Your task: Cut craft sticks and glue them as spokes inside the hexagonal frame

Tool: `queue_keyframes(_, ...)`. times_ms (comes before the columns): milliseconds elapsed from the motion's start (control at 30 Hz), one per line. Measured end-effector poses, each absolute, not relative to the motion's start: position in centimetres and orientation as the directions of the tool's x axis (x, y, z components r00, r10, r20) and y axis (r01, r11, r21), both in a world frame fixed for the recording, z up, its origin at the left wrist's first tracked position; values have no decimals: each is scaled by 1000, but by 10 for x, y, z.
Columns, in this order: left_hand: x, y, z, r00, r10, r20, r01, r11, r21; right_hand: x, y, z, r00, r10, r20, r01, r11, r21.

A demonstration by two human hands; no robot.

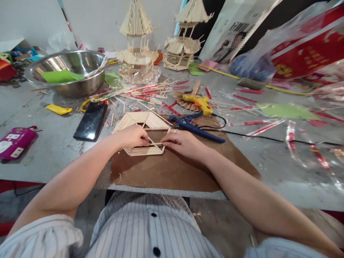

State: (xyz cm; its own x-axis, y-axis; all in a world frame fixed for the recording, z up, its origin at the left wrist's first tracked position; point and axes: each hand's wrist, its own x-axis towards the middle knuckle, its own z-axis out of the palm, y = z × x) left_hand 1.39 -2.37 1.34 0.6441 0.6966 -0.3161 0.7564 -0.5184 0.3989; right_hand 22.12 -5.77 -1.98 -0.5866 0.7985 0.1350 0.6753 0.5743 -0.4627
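Glue gun blocks right; phone left.

Both bare forearms come in from the lower corners and converge at the centre. The left arm enters from 8 o'clock with a straight wrist. The left hand sits knuckles up and loosely curled, with thumb and forefinger tips pinched together and pointing toward 3 o'clock. The right arm enters from 4 o'clock. The right hand lies palm down, its fingers long and close together, their tips nipped toward 9 o'clock and almost meeting the left.
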Motion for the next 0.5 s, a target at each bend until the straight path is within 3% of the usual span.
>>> queue_keyframes(500,15,-25,14,631,688,-358,772,-512,377,220,-59,-23,-612,755,235,658,651,-379)
